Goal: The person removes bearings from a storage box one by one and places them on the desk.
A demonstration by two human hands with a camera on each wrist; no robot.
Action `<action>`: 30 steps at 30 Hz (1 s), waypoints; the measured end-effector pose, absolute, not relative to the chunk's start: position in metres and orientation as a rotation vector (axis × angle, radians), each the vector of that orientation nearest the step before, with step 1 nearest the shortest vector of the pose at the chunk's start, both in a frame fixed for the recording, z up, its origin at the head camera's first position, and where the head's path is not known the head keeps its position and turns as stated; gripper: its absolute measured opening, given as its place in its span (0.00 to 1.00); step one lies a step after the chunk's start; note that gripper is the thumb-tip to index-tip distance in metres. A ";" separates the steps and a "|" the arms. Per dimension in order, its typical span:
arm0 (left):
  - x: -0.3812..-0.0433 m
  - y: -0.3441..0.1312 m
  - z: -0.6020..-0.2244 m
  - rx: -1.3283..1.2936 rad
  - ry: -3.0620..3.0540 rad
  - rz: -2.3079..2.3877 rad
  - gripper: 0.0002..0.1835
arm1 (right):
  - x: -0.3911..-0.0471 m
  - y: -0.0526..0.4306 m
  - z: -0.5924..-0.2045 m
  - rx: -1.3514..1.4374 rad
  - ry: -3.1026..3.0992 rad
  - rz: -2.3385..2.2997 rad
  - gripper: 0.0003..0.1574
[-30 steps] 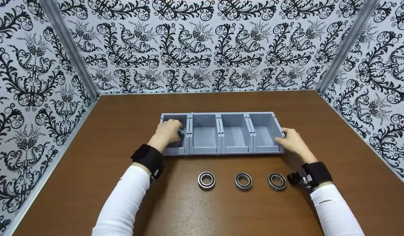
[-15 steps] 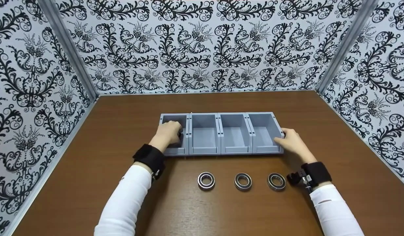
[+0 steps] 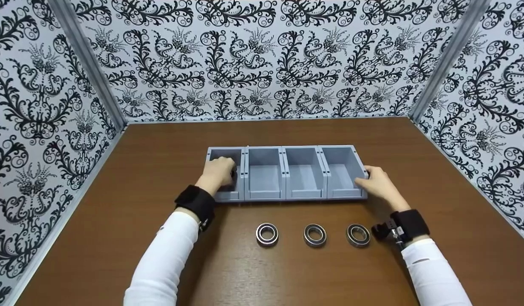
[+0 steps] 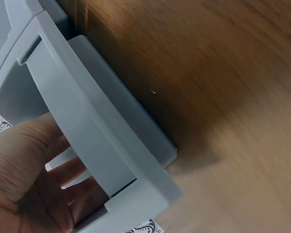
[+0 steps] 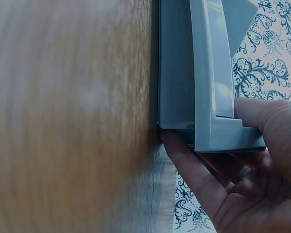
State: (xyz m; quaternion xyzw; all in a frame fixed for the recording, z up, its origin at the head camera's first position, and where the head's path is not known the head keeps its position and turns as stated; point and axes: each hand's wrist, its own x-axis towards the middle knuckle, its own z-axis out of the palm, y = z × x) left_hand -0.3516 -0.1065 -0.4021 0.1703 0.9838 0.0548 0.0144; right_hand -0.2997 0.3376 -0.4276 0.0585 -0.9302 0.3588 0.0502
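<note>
My left hand [image 3: 219, 172] reaches into the leftmost bin [image 3: 228, 196] of a joined row of grey plastic bins, its fingers bent down inside. A small dark thing [image 3: 233, 173] shows beside the thumb; I cannot tell whether the fingers hold it. The left wrist view shows the fingers [image 4: 70, 172] behind the bin's front lip [image 4: 87, 111]. My right hand [image 3: 377, 182] grips the outer wall of the rightmost bin [image 3: 344, 194], thumb [image 5: 254, 110] at the inside and fingers underneath and outside.
Three ball bearings lie in a line on the brown table [image 3: 262, 276] before the bins: left [image 3: 267, 242], middle [image 3: 315, 243] and right [image 3: 358, 243]. The two middle bins [image 3: 265, 180] stand between my hands. Patterned panels [image 3: 262, 63] close off the back and sides.
The left hand has turned slightly inside the leftmost bin, and its forearm has shifted a little to the right. The right hand keeps its grip, and the bearings lie as before.
</note>
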 end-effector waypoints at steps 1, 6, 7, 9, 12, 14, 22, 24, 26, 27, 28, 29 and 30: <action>-0.351 -0.107 -0.402 0.527 3.063 0.167 0.06 | -0.300 0.338 -0.428 0.177 -2.831 1.096 0.26; -0.350 -0.106 -0.402 0.507 3.064 0.172 0.08 | -0.302 0.338 -0.429 0.183 -2.824 1.100 0.25; -0.350 -0.106 -0.402 0.499 3.060 0.178 0.09 | -0.302 0.338 -0.429 0.185 -2.825 1.100 0.26; -0.349 -0.105 -0.401 0.499 3.055 0.188 0.10 | -0.302 0.338 -0.429 0.185 -2.826 1.099 0.26; -0.348 -0.104 -0.400 0.498 3.047 0.190 0.10 | -0.301 0.337 -0.429 0.174 -2.836 1.094 0.27; -0.348 -0.103 -0.399 0.500 3.044 0.184 0.10 | -0.301 0.337 -0.429 0.174 -2.843 1.078 0.27; -0.348 -0.104 -0.400 0.503 3.033 0.190 0.11 | -0.301 0.339 -0.429 0.167 -2.846 1.056 0.27; -0.348 -0.104 -0.401 0.509 3.039 0.192 0.10 | -0.301 0.339 -0.429 0.170 -2.848 1.056 0.27; -0.348 -0.104 -0.401 0.516 3.047 0.200 0.10 | -0.301 0.338 -0.428 0.168 -2.847 1.055 0.27; -0.348 -0.105 -0.401 0.520 3.051 0.203 0.10 | -0.301 0.338 -0.429 0.169 -2.847 1.052 0.27; -0.348 -0.105 -0.401 0.526 3.055 0.204 0.09 | -0.301 0.338 -0.428 0.169 -2.846 1.053 0.27; -0.347 -0.105 -0.400 0.532 3.059 0.205 0.09 | -0.301 0.338 -0.428 0.169 -2.846 1.053 0.26; -0.347 -0.105 -0.400 0.537 3.062 0.205 0.09 | -0.301 0.338 -0.428 0.171 -2.845 1.052 0.26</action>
